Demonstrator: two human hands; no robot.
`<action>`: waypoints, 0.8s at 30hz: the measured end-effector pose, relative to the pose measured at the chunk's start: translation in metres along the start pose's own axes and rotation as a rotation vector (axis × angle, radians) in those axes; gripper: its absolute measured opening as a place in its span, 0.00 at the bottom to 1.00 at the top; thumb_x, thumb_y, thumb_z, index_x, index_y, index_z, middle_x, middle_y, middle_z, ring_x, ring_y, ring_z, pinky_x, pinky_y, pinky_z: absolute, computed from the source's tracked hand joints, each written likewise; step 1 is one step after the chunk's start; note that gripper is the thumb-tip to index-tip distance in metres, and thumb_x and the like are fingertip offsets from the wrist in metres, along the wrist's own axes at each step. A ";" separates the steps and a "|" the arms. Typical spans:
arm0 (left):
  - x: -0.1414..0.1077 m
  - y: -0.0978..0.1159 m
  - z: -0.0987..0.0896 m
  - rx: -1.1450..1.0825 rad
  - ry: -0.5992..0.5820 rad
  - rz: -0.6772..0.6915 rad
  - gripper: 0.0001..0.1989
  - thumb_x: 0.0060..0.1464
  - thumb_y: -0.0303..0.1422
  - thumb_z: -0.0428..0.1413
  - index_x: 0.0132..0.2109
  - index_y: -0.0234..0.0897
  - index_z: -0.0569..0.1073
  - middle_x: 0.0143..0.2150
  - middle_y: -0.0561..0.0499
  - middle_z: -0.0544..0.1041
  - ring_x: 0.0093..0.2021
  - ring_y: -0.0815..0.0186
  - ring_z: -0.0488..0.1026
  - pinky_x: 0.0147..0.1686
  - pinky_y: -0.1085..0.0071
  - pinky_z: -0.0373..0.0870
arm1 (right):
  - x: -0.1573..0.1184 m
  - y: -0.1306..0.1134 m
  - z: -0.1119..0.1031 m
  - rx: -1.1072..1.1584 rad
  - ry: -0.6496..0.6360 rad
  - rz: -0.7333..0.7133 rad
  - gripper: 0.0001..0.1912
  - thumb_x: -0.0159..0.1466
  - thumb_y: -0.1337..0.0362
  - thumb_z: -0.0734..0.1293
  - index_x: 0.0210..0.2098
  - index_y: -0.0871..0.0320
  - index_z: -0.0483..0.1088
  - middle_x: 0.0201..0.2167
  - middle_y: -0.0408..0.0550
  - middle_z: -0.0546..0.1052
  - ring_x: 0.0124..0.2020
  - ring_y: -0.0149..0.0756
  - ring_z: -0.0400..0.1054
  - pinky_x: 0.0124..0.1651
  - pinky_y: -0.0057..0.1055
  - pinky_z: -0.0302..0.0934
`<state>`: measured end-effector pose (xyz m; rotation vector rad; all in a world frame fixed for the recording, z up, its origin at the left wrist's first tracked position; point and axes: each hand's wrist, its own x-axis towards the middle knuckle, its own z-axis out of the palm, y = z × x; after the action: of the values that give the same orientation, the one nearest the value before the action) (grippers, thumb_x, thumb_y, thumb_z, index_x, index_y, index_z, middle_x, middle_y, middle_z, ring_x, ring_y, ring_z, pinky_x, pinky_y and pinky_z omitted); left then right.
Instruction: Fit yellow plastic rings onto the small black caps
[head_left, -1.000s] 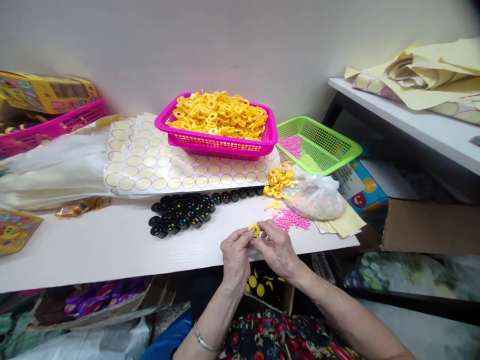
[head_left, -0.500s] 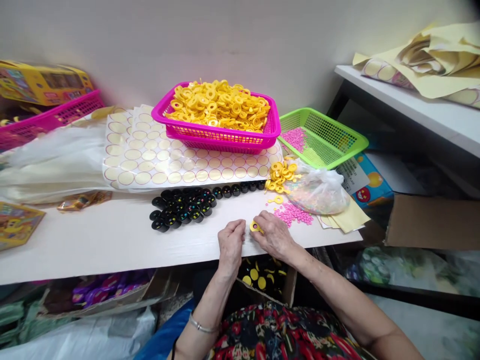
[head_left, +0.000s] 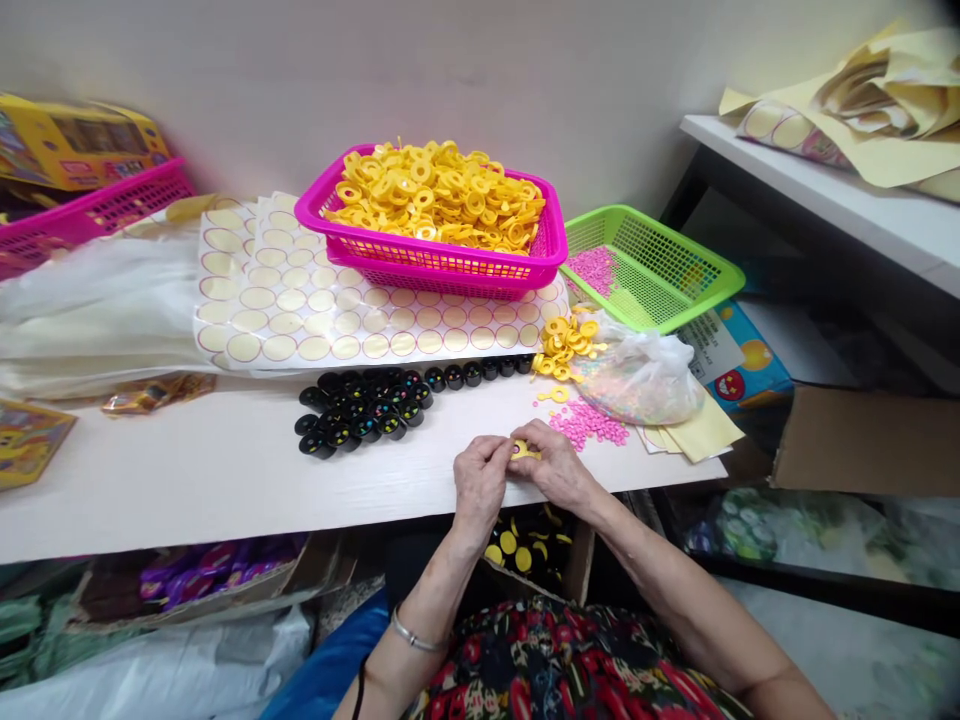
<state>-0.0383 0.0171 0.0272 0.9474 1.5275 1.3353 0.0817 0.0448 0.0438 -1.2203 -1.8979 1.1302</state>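
Note:
Over the table's front edge, my right hand (head_left: 559, 468) pinches a small yellow plastic ring with a short handle (head_left: 523, 450); a dark spot shows in its middle. My left hand (head_left: 480, 487) is closed, thumb against fingers, its tips right at the ring's left side. Whatever lies inside that pinch is hidden. Just beyond my right hand lie loose pink beads (head_left: 589, 424) and a small heap of yellow ring pieces (head_left: 566, 345). Several round black caps (head_left: 360, 410) with coloured bits inside stand grouped to the left, with a row running right.
A pink basket (head_left: 450, 272) heaped with yellow rings rests on sticker sheets (head_left: 292, 322). Behind on the right are a green basket (head_left: 675, 318) with pink beads and a clear bag (head_left: 645, 385). Below the table edge, a carton (head_left: 581, 570) holds black and yellow pieces.
My left hand has moved right and now meets the yellow ring piece in my right hand. The ring has turned and is partly covered by fingers. The view has shifted slightly.

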 end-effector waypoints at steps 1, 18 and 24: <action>0.000 0.000 0.000 0.004 0.006 0.004 0.08 0.44 0.35 0.57 0.27 0.35 0.77 0.29 0.49 0.74 0.32 0.66 0.70 0.33 0.73 0.65 | 0.000 0.002 0.001 0.096 0.011 0.028 0.08 0.52 0.66 0.67 0.34 0.58 0.69 0.31 0.42 0.68 0.33 0.30 0.63 0.37 0.28 0.58; -0.006 -0.006 0.008 -0.113 0.039 -0.145 0.13 0.44 0.39 0.58 0.31 0.32 0.76 0.21 0.53 0.71 0.20 0.73 0.65 0.20 0.77 0.60 | -0.007 0.010 0.027 0.629 0.186 0.383 0.14 0.57 0.54 0.63 0.30 0.61 0.68 0.24 0.42 0.68 0.16 0.24 0.62 0.14 0.21 0.56; 0.003 -0.008 0.012 -0.248 0.010 -0.248 0.13 0.40 0.39 0.61 0.27 0.31 0.72 0.17 0.57 0.66 0.13 0.78 0.57 0.13 0.79 0.51 | -0.003 0.016 0.030 0.727 0.203 0.413 0.11 0.54 0.57 0.66 0.25 0.60 0.66 0.19 0.39 0.66 0.14 0.25 0.62 0.13 0.22 0.57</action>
<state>-0.0285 0.0228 0.0185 0.5767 1.3967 1.3128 0.0644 0.0356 0.0158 -1.2432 -0.9476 1.6402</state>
